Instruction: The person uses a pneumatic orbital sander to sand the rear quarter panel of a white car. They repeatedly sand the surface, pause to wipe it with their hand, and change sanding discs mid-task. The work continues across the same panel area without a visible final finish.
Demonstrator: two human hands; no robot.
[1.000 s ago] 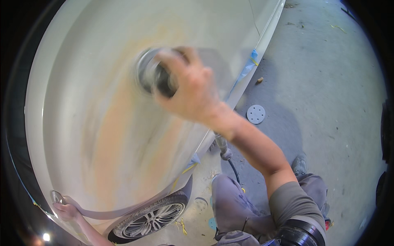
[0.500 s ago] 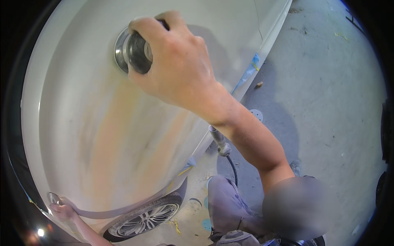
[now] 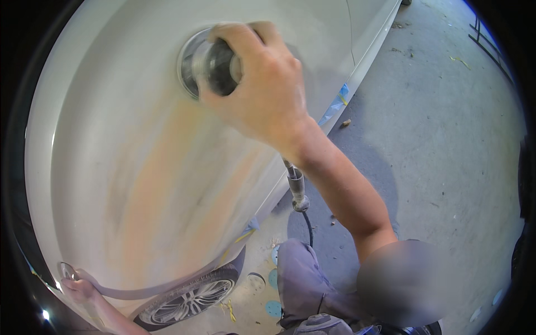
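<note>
My right hand (image 3: 259, 84) is closed around a black round palm sander (image 3: 219, 70) with a shiny rim. The sander's face is against the pale car body panel (image 3: 100, 167), and motion blurs its near side. Below my right wrist hangs a grey hose fitting (image 3: 297, 192) with a dark hose. At the lower left, my left hand (image 3: 82, 288) is small in view, its fingers bent at a shiny dark oval piece (image 3: 68, 272) by the panel's edge. What that piece is cannot be made out. Orange, yellowish and grey streaks (image 3: 148, 195) mark the panel.
A spoked car wheel (image 3: 190, 298) sits below the panel. Blue masking film with yellow tape (image 3: 335, 104) clings to the panel's lower edge. Blue perforated discs (image 3: 273, 308) lie on the grey floor (image 3: 446, 156). A dark metal frame (image 3: 490, 50) stands at the upper right.
The sander and my right hand have moved to the right across the panel. My left hand stays by the oval piece. The whole view has shifted slightly.
</note>
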